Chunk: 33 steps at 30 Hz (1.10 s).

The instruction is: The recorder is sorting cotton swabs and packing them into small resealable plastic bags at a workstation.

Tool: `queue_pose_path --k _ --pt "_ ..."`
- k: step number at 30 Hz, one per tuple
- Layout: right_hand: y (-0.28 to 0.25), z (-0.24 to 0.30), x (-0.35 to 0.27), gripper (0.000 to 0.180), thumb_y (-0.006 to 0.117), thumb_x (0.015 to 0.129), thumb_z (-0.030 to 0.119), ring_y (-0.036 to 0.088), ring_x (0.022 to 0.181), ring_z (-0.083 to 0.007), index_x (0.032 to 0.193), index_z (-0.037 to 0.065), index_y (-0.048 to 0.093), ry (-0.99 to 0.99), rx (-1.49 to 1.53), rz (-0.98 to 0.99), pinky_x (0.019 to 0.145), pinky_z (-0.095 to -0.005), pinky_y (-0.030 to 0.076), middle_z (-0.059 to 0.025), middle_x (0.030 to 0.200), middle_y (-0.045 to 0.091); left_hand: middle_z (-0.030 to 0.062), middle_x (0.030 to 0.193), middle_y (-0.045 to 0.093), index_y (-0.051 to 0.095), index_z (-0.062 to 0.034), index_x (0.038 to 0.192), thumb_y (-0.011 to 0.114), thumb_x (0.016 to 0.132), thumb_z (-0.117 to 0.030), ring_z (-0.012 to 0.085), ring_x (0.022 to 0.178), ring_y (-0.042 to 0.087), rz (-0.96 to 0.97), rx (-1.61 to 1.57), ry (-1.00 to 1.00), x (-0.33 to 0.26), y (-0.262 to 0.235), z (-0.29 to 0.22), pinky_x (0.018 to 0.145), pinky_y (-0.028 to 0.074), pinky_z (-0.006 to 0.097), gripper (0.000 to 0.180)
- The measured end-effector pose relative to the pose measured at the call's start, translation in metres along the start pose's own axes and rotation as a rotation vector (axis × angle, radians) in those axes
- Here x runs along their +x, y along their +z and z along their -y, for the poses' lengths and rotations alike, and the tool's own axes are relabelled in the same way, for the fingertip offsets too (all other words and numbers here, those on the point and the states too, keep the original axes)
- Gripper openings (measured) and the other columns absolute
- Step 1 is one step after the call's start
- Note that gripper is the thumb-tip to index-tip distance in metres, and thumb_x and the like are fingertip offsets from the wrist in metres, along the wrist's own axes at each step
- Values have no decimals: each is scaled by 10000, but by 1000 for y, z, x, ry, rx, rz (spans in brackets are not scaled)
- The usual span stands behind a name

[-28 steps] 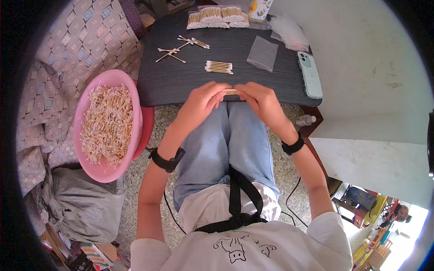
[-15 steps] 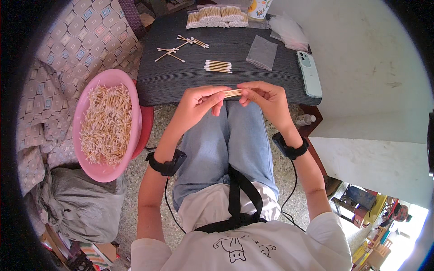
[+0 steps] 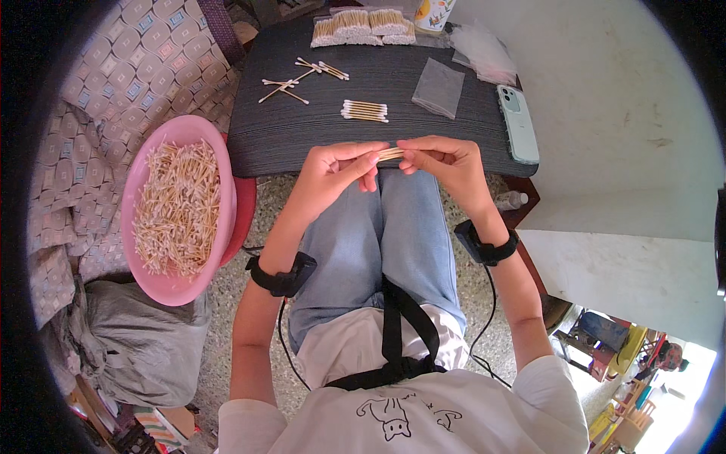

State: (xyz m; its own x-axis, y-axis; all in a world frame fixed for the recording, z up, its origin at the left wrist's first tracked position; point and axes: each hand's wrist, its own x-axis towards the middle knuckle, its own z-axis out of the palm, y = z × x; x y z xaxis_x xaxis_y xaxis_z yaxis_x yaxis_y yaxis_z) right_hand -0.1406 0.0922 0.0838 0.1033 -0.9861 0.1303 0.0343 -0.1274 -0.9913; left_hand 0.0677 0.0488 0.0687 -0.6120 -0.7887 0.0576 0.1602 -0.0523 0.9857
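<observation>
Between my two hands, just above the table's near edge, is a small bunch of cotton swabs (image 3: 390, 153). My left hand (image 3: 342, 166) pinches one end of it and my right hand (image 3: 442, 163) the other; the tips are hidden by my fingers. Beyond them on the dark table (image 3: 302, 147) lies a neat row of cotton swabs (image 3: 365, 110), side by side. Further left, several loose cotton swabs (image 3: 284, 91) lie crossed over each other. An unfilled clear plastic bag (image 3: 439, 88) rests to the right of the row.
A pink basin (image 3: 227, 197) heaped with cotton swabs stands at the left. Packed swab bundles (image 3: 363, 29), a patterned cup (image 3: 433, 13) and a stack of clear bags (image 3: 485, 54) sit at the table's far side. A phone (image 3: 517, 125) lies at the right edge, beside the wall.
Both hands stay nearly in place, still pinching the bunch of cotton swabs; my fingers have shifted very slightly. The other things have not moved.
</observation>
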Motion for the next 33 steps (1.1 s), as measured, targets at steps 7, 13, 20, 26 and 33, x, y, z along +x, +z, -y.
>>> queue_pose_path --k 7,13,20,26,33 --pt "-2 -3 0 209 628 865 52 649 781 -141 1046 -50 650 73 52 -3 711 -252 539 -111 886 673 61 783 595 592 -17 1194 569 907 -63 140 677 626 -5 203 138 -2 3 1 613 519 242 292" --pt "-1 -4 0 214 621 878 90 645 759 -137 1040 -47 653 97 68 -19 702 -250 530 -109 857 673 86 813 614 546 -61 1262 578 864 23 139 685 642 -67 509 399 -5 7 1 608 518 235 408" --pt "6 3 -5 232 612 887 105 646 758 -140 1059 -46 648 117 90 -43 707 -251 534 -114 868 674 71 767 588 536 -86 1280 557 871 27 119 578 566 -117 656 419 -6 7 1 549 487 238 425" --pt "10 5 -8 221 605 884 79 663 769 -163 1046 -66 646 109 72 -93 708 -260 550 -132 886 677 86 742 589 537 -54 1267 542 888 4 115 599 582 -125 568 357 -6 11 3 558 484 229 383" --pt "32 -2 -9 194 595 878 26 666 815 -169 1043 -58 650 -5 -104 -262 723 -249 550 -136 929 668 186 1008 662 530 16 1227 515 928 -66 254 879 676 -514 525 432 6 30 28 713 517 298 310"
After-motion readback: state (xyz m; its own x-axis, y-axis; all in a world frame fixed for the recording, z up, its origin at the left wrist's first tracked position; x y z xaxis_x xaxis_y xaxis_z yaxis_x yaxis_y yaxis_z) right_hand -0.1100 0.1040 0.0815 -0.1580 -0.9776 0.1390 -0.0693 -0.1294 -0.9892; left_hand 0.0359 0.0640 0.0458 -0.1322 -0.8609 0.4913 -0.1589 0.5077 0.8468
